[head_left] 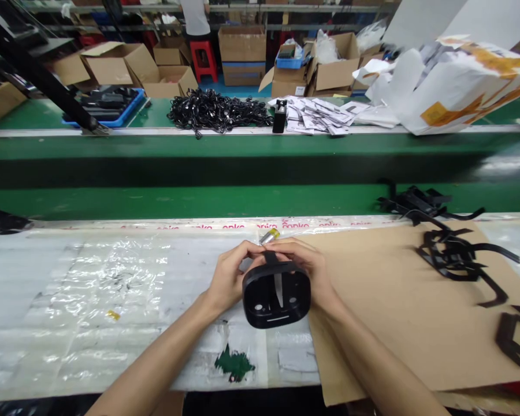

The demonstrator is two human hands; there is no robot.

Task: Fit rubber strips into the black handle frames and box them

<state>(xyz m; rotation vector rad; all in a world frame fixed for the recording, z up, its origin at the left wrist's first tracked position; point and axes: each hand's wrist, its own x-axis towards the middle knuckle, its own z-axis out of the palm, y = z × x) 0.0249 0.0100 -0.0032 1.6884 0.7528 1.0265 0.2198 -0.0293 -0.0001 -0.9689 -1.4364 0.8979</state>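
A black plastic housing (277, 320) with a rounded rectangular frame is held up over the near edge of the work surface. My left hand (230, 271) is closed on its left side, thumb and fingertips meeting near the top. On the other side my right hand (309, 266) grips it, its fingers curled toward the same spot. A small silver cylinder-like piece with a yellow end (269, 236) sticks out just beyond my fingertips; whether it is joined to the housing is hidden. A narrow black strap-like part runs from the frame toward my fingers.
Brown cardboard (372, 300) lies to the right, with several black bracket-like parts (453, 251) on it. Clear plastic (112, 289) covers the left side. Past the green conveyor (177, 199) are a pile of black cables (221, 110), white papers (320, 112) and a blue tray (132, 110).
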